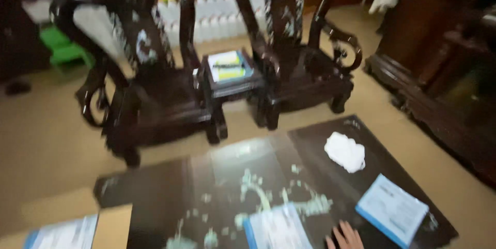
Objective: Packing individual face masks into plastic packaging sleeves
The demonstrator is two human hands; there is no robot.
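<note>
head view: right hand (345, 236), fingers spread, empty, rests on dark inlaid table (155, 197) beside blue-edged booklet (276, 228); white cloth (344, 151) lies untouched; left hand unseen

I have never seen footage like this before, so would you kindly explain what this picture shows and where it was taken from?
There is no machine here: a person wears a camera on the head, so the one picture looks down and forward from their eyes. It is blurred by movement. At the bottom edge, fingers of one hand rest on a dark, glossy low table with pale inlay; which hand it is I cannot tell, and it holds nothing. On the table lie a crumpled white cloth and two blue-edged booklets, the hand between them. Beyond stand two dark carved chairs with a small side table between them, carrying papers.
</note>
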